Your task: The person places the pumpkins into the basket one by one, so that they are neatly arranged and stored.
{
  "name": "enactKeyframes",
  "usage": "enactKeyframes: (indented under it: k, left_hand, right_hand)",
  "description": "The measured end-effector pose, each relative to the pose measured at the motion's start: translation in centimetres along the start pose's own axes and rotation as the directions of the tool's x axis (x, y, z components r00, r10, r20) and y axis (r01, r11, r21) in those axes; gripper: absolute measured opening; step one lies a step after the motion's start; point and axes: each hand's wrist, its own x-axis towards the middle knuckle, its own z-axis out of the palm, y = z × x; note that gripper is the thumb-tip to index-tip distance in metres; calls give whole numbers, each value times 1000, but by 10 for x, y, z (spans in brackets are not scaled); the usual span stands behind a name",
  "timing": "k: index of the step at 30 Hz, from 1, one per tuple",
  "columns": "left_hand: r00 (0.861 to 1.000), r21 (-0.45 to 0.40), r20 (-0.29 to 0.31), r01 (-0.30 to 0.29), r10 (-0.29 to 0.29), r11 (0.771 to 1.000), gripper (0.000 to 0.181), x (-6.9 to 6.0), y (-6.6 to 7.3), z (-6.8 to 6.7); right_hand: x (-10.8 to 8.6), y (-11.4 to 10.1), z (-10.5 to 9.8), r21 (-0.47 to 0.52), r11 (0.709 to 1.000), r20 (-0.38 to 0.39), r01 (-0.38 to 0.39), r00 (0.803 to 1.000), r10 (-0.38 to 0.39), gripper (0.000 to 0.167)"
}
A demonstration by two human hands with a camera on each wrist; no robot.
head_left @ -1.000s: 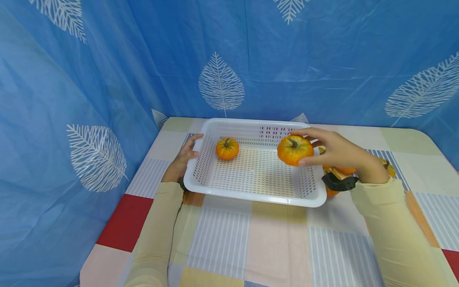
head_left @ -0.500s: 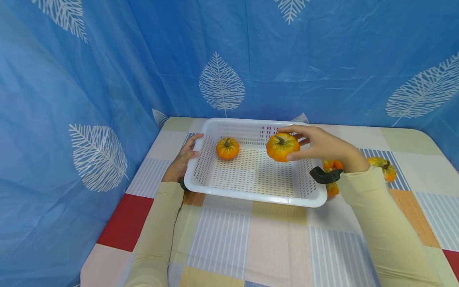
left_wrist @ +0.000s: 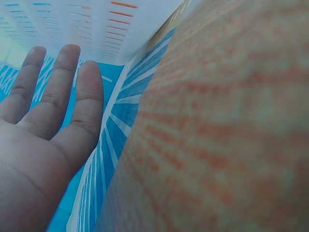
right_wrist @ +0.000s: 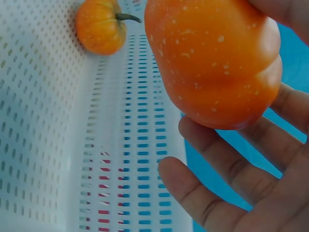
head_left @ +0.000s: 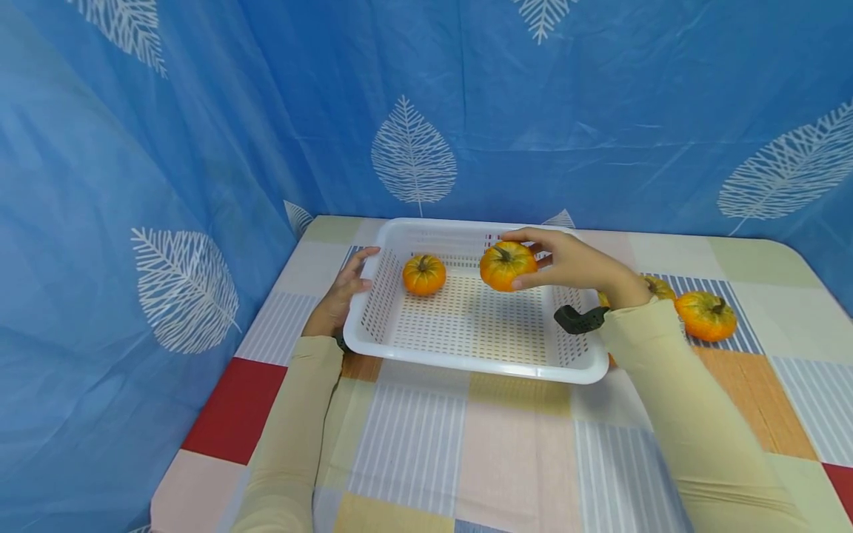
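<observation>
Gripping a ridged orange pumpkin (head_left: pixel 508 266) between thumb and curved fingers, the right hand (head_left: pixel 566 260) holds it stem uppermost above the floor of a white perforated basket (head_left: pixel 466 363), toward 1 o'clock from the basket's middle in the head view. The right-wrist view shows its lowest finger standing apart from the pumpkin. A dark wristband (head_left: pixel 580 320) sits on that wrist.

The left hand (head_left: pixel 338 300) is at the basket's 9 o'clock side, its fingertips and thumb right at the rim; its fingers are extended and spread in the left-wrist view, grasping nothing. How firmly it presses the rim, I cannot tell.

Inside the basket, a smaller pumpkin (head_left: pixel 423 275) rests toward 10 o'clock, near the left wall. Outside, at 3 o'clock beyond the right forearm, a yellow-orange pumpkin (head_left: pixel 708 316) lies on the patchwork-covered table (head_left: pixel 520 459); more orange pieces show partly, hidden by the arm and basket. A blue curtain (head_left: pixel 533 170) with white leaf prints hangs at 12 o'clock and around to 9.
</observation>
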Motion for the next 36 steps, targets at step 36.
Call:
enactKeyframes:
  k: [36]
  left_hand:
    - [999, 16, -26, 27, -27, 1000, 61, 1, -2, 0]
  right_hand:
    - [59, 0, 19, -22, 998, 53, -65, 996, 66, 72]
